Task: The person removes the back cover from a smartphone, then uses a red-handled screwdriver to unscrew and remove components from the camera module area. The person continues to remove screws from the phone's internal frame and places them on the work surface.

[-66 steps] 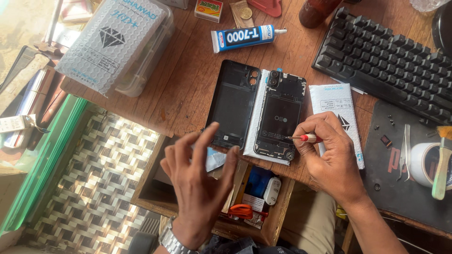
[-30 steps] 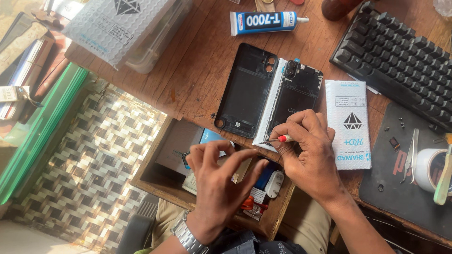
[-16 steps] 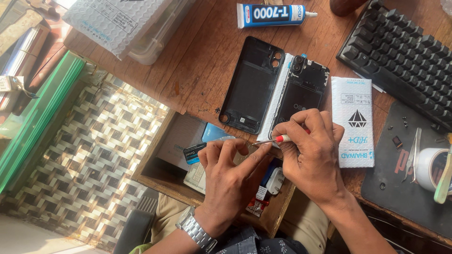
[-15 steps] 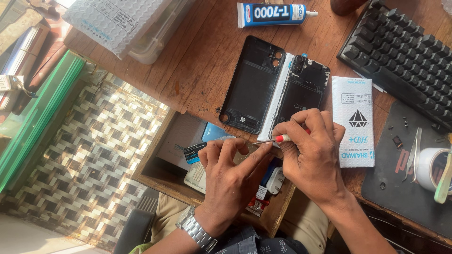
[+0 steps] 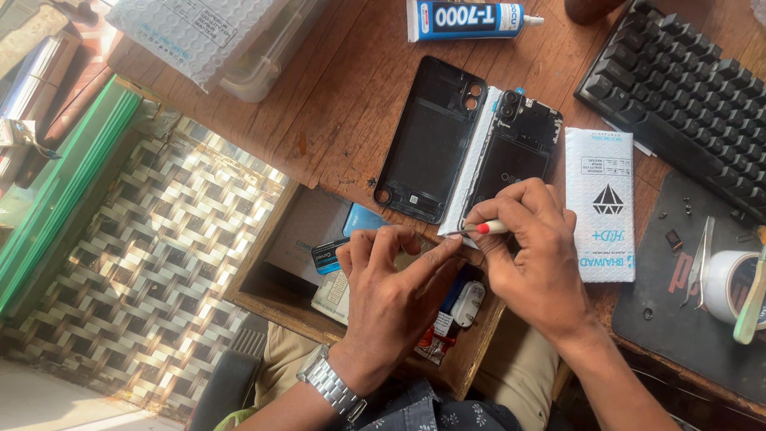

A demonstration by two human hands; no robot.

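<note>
An opened black phone (image 5: 511,156) lies on a white padded sleeve on the wooden desk, its removed black back cover (image 5: 431,140) flat beside it on the left. My right hand (image 5: 538,255) grips a small screwdriver (image 5: 483,229) with a red and white handle at the phone's lower edge. My left hand (image 5: 395,295) reaches over the open drawer, its fingertips meeting the screwdriver tip. Whether they pinch anything there is too small to tell.
A white flat package (image 5: 600,203) lies right of the phone. A black keyboard (image 5: 686,96) sits top right, a glue tube (image 5: 471,19) at top. A dark mat (image 5: 678,311) holds tweezers, small screws and a tape roll. The open drawer (image 5: 319,247) holds small boxes.
My left hand has moved from spread above the drawer to the screwdriver tip. My right hand has shifted slightly down to the phone's lower edge. The camera has drifted.
</note>
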